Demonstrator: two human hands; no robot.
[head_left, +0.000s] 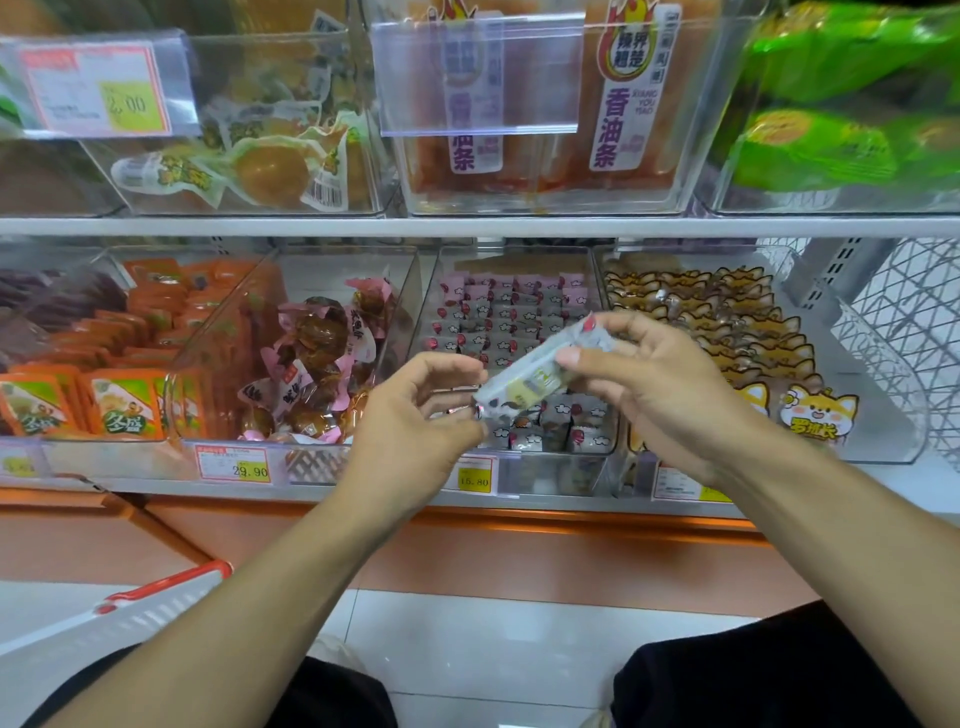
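Note:
A small snack packet (530, 382) in a white wrapper with red and grey print hangs tilted in front of a store shelf. My right hand (660, 387) pinches its upper end between thumb and fingers. My left hand (415, 415) pinches the lower end, fingers curled. Right behind the packet stands a clear bin (511, 467) holding several rows of the same kind of packet.
Clear bins line the lower shelf: orange packets (124, 410), pink-wrapped brown snacks (317, 374), fox-print packets (727, 338). An upper shelf (467, 227) carries more bins. Price tags (236, 464) hang on the shelf front. A white basket with a red handle (156, 597) sits low left.

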